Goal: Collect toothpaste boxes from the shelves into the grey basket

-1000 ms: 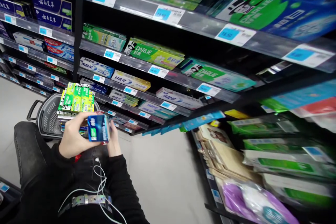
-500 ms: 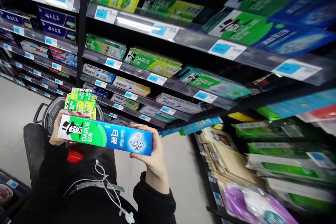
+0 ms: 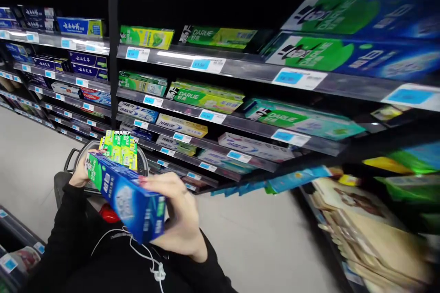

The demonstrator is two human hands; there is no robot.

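Between my hands is a long green and blue toothpaste box (image 3: pixel 125 197), tilted, with its blue end nearer to me. My left hand (image 3: pixel 80 171) grips the far green end. Around the near blue end closes my right hand (image 3: pixel 177 213), thumb and fingers on opposite sides. Just beyond, a round grey basket (image 3: pixel 142 160) contains several yellow-green toothpaste boxes (image 3: pixel 118 149) standing together. The held box hides part of the basket.
Shelves of toothpaste run along the front, with green and blue boxes (image 3: pixel 309 52) at upper right and price tags (image 3: pixel 299 78) on the edges. Cutting boards or similar flat packs (image 3: pixel 367 219) lie at right. A white cord (image 3: pixel 147 252) hangs at my front.
The toothpaste box has turned from nearly level to slanting, its blue end swung down toward me. My view has shifted, showing more of the upper shelves.
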